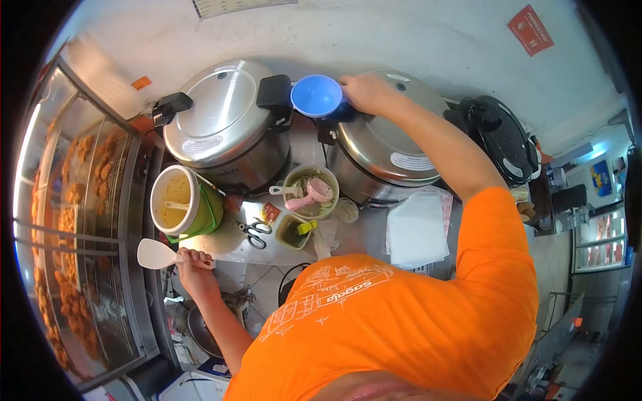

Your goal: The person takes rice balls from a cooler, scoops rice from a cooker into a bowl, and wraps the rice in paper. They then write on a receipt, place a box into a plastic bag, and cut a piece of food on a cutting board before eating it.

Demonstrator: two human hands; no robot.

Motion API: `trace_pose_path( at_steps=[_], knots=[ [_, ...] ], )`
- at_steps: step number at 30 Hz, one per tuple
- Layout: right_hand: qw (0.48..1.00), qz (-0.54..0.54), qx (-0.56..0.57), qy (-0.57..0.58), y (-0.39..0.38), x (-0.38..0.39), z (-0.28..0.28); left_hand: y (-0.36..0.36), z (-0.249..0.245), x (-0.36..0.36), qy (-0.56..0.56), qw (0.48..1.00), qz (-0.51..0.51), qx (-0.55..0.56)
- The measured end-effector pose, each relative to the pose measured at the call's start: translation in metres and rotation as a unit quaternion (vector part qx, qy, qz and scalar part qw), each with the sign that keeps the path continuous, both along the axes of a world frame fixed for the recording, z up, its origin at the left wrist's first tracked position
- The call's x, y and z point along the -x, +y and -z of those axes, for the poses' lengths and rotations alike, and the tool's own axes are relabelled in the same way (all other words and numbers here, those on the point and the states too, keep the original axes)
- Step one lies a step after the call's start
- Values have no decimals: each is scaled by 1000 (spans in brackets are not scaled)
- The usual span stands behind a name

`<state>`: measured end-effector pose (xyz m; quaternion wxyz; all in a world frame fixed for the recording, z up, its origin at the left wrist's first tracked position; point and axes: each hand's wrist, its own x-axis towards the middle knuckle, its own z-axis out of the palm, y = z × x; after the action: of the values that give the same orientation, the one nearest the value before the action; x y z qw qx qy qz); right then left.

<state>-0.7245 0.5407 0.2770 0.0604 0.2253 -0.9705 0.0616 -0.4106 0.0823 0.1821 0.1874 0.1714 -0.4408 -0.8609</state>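
Observation:
My left hand (196,264) is closed around the handle of a white rice paddle (158,254), whose broad blade points left. Up between two large steel rice cookers, a blue bowl (315,95) has its inside facing me, and the fingers of my right hand (366,93) pinch its right rim. Both the left cooker (221,113) and the right cooker (391,144) have their lids down. Just above my left hand stands a green and white bucket (194,207) with yellowish liquid and a ladle (176,205) in it.
On the steel counter are scissors (255,234), a pot of green broth (316,175) holding a pink ladle (311,194), a square tub (291,231) with a yellow-handled utensil, and white paper sheets (418,230). A glass cabinet (87,220) of fried food borders the left. A black-lidded cooker (501,137) stands right.

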Motion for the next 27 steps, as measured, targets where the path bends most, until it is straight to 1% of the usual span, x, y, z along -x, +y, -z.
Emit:
trace_pose_path(
  at_steps=[1, 3, 4, 5, 6, 7, 8, 9, 10, 11, 12, 13, 15, 17, 18, 19, 20, 21, 22, 23, 24, 25, 26, 27],
  knots=[
    [995, -82, -17, 51, 4, 5, -2, 14, -6, -9, 5, 1000, -8, 5],
    [992, -50, 16, 113, 20, 7, -24, 43, -13, -30, 58, 998, -5, -17],
    [986, -21, 46, 156, 36, 13, -43, 59, -18, -41, 61, 998, -5, -18],
    [978, 6, 78, 193, 58, 14, -65, 76, -25, -55, 39, 999, -19, -15],
    [982, 50, 56, 172, 89, -2, -106, 92, -31, -69, 20, 1000, -19, 7],
    [966, 118, -22, 230, 135, -3, -134, 107, -35, -82, 1, 999, -16, 32],
    [951, 256, 163, 49, 171, -39, -195, 120, -34, -94, -17, 999, -26, 42],
    [937, 264, -99, 204, 240, -40, -204, 131, -30, -107, -25, 998, -31, 46],
    [834, 247, -350, 347, 314, -38, -207, 140, -23, -119, -48, 998, -17, 35],
    [857, 165, -70, 484, 373, -60, -201, 148, -21, -126, -70, 997, -2, 24],
    [862, 297, 190, 364, 416, -82, -208, 167, -24, -125, -106, 994, -30, 9],
    [833, 310, 291, 352, 456, -97, -202, 181, -24, -121, -109, 994, -31, 12],
    [799, 305, 427, 293, 524, -114, -172, 206, -22, -108, -126, 992, 22, -3],
    [763, 312, 511, 245, 564, -131, -143, 237, -35, -79, -130, 986, 72, 78],
    [749, 311, 535, 237, 575, -142, -133, 247, -39, -65, -132, 979, 102, 117],
    [741, 308, 546, 240, 581, -158, -128, 258, -41, -52, -136, 978, 100, 118],
    [740, 304, 544, 255, 578, -179, -125, 266, -43, -37, -138, 958, 147, 203],
    [759, 289, 499, 302, 566, -208, -128, 272, -44, -27, -137, 929, 193, 285],
    [775, 271, 451, 351, 532, -244, -142, 278, -40, -19, -139, 928, 193, 287],
    [683, 592, 309, 296, 471, -282, -168, 284, -31, -10, -101, 932, 206, 279],
    [677, 512, 384, 364, 547, -320, -159, 290, -23, -4, -67, 936, 218, 268],
    [675, 473, 389, 410, 466, -335, -160, 295, -18, 2, -74, 937, 217, 263],
    [738, 353, 505, 275, 435, -353, -158, 299, -12, 8, -78, 939, 226, 248],
    [761, 220, 597, 126, 404, -363, -152, 301, -6, 12, -81, 940, 236, 233]
  ],
)
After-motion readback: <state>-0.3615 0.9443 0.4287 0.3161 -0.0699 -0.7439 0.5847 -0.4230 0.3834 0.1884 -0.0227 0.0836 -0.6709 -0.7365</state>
